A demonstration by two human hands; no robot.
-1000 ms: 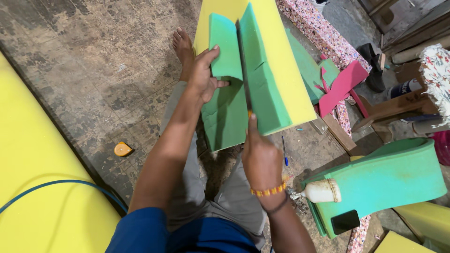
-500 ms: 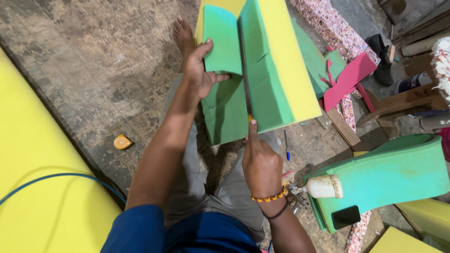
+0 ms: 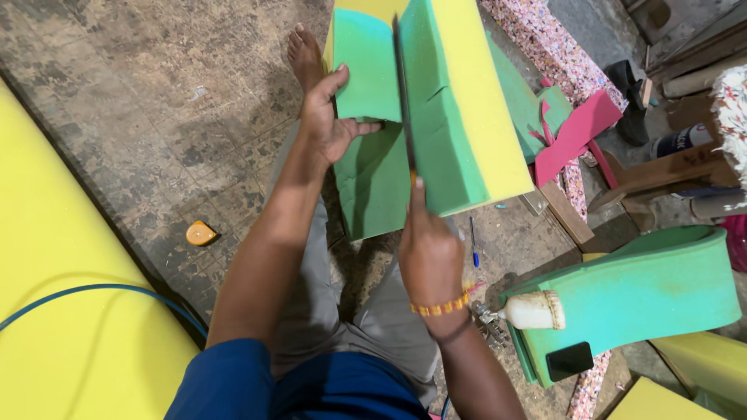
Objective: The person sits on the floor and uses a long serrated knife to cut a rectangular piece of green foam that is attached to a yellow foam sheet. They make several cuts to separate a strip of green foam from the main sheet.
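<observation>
Left hand (image 3: 331, 124) spread on the cut-away green flap (image 3: 362, 66) of a foam block (image 3: 459, 101), thumb hooked under the flap's lower edge, fingers apart along its side. Right hand (image 3: 428, 257) clenched around a knife handle, index finger laid straight along the spine, thin blade (image 3: 403, 93) sunk in the slit between flap and block. Block standing tilted on the worn concrete floor (image 3: 156, 117) ahead of the knees, green on the cut face, yellow on the broad face. Near the right wrist, a white glue bottle (image 3: 533, 309) lying against a curved green foam piece (image 3: 646, 292), a flat black rectangle (image 3: 569, 360) resting on that foam's near end. Blue pen (image 3: 473, 241) on the floor beside the block. Small orange wedge (image 3: 200, 232) at left, near a large yellow foam slab (image 3: 70, 327) crossed by a blue hose (image 3: 93, 292). Pink offcuts (image 3: 580, 132) at right
</observation>
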